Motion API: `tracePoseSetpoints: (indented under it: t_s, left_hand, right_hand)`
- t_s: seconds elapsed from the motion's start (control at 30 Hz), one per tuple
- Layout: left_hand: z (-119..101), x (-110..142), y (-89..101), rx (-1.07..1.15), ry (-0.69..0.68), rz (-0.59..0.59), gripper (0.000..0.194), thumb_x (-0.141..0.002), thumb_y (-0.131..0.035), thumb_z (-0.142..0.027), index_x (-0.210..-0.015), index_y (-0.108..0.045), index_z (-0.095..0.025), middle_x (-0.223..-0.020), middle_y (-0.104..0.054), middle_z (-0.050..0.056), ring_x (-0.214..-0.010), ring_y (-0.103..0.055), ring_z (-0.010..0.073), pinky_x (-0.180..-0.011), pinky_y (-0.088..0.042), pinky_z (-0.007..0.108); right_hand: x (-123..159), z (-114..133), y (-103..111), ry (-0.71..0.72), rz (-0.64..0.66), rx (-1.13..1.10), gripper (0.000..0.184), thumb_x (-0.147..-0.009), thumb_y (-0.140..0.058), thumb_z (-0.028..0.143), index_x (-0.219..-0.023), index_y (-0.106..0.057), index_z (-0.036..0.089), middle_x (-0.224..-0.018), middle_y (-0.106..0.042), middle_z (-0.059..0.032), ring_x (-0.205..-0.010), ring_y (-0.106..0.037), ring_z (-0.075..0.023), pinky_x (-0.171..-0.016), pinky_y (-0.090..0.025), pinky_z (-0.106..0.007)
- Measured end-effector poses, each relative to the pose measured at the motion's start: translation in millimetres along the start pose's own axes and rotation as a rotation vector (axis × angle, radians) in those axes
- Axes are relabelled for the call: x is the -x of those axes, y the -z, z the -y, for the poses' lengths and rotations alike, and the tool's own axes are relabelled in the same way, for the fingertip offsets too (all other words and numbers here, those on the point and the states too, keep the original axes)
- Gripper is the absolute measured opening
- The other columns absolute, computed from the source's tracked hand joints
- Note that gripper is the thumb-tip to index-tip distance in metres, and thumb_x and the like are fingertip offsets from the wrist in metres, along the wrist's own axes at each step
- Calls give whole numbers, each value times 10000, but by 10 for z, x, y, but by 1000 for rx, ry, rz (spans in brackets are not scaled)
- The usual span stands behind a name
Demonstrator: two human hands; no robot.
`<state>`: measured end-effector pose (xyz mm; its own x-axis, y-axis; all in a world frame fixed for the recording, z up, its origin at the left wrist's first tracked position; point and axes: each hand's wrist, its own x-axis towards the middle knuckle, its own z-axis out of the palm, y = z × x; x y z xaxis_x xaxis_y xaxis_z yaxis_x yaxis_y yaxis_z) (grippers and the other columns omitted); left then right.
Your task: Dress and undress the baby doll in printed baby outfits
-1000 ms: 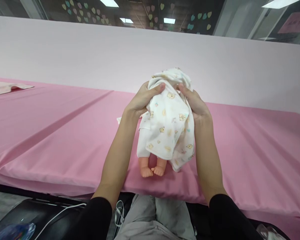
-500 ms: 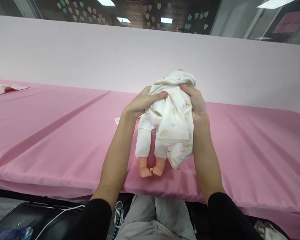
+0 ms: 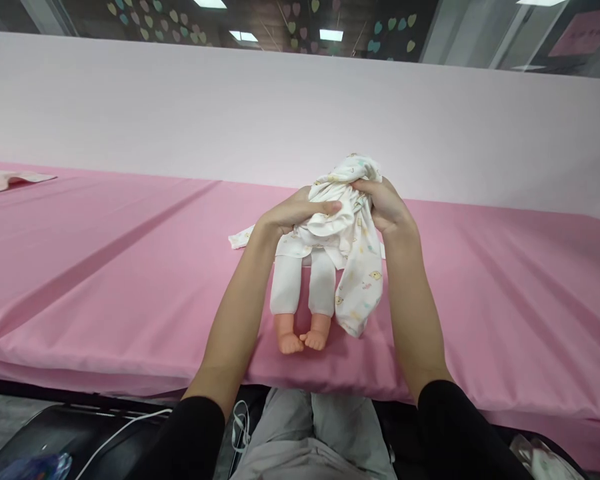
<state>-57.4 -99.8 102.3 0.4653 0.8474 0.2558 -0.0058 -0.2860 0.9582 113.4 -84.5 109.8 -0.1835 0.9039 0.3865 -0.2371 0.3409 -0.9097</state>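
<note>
A bunched white baby garment point(image 3: 363, 273) with a small yellow and pink print is held up in both my hands. My left hand point(image 3: 303, 210) grips its left side, thumb pressed on the gathered cloth. My right hand point(image 3: 383, 200) pinches the upper right of the same cloth, and one part hangs down below it. Behind and under it a doll point(image 3: 286, 287) lies on its back on the pink mat, bare feet toward me, legs in white cloth. A printed sleeve point(image 3: 241, 239) sticks out to the left. The doll's head and chest are hidden by the garment and hands.
The pink mat point(image 3: 130, 267) is padded and creased, with its front edge close to my lap. A white wall panel point(image 3: 180, 113) rises behind it. A pale pink cloth point(image 3: 10, 180) lies at the far left. Below the edge are a black seat point(image 3: 100, 440) and a white cable point(image 3: 125, 430).
The garment is more tightly gathered and lower; its wide front flap has been drawn up, showing more of the doll's legs. Both hands have come slightly closer together. The doll's feet stay put.
</note>
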Motion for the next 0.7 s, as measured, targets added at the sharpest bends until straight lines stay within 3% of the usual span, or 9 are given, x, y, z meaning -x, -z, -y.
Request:
tracePoseSetpoints:
  t_s: [0.2, 0.33, 0.43, 0.53, 0.63, 0.7]
  left_hand:
    - [-1, -51, -7, 95, -124, -95, 390, -775, -646, -434, -1048, -606, -159, -951, -684, 71, -985, -637, 253, -856, -514, 361]
    - [60, -141, -15, 158, -185, -183, 398, -847, -530, -517, -1063, -590, -188, -929, -678, 66, -1017, -628, 248, -851, -517, 362]
    - [133, -206, -16, 175, -188, -224, 411, -846, -515, -548, -1051, -584, -198, -908, -673, 62, -1001, -632, 247, -821, -526, 365]
    - [179, -201, 6, 208, -215, -135, 412, -809, -563, -550, -998, -590, -185, -901, -666, 59, -938, -645, 231, -786, -528, 348]
    - [164, -129, 40, 183, -190, 30, 499, -627, -745, -521, -951, -599, -171, -893, -662, 51, -860, -648, 212, -749, -525, 315]
    - [130, -76, 68, 128, -151, 71, 548, -524, -825, -431, -951, -604, -169, -886, -666, 46, -854, -647, 215, -753, -523, 310]
  right_hand:
    - [46, 1, -99, -100, 146, -136, 280, -596, -742, 326, -837, -637, 231, -785, -690, -7, -918, -618, -238, -845, -494, -373]
    - [184, 57, -194, -94, 211, -29, 418, -592, -787, 390, -939, -630, 218, -831, -691, -26, -909, -637, -232, -798, -521, -361]
    - [187, 69, -179, -93, 241, 24, 449, -554, -809, 338, -937, -627, 193, -839, -695, -40, -887, -646, -239, -777, -537, -360]
    - [119, 54, -134, -69, 217, -67, 328, -595, -751, 337, -858, -635, 178, -787, -693, -42, -835, -655, -244, -751, -550, -369]
    - [67, 27, -156, -86, 183, -120, 244, -648, -672, 394, -739, -619, 174, -658, -659, -42, -748, -657, -245, -679, -563, -374]
    - [58, 6, -216, -114, 155, -133, 262, -675, -636, 440, -683, -591, 182, -549, -602, -28, -651, -639, -227, -615, -563, -364]
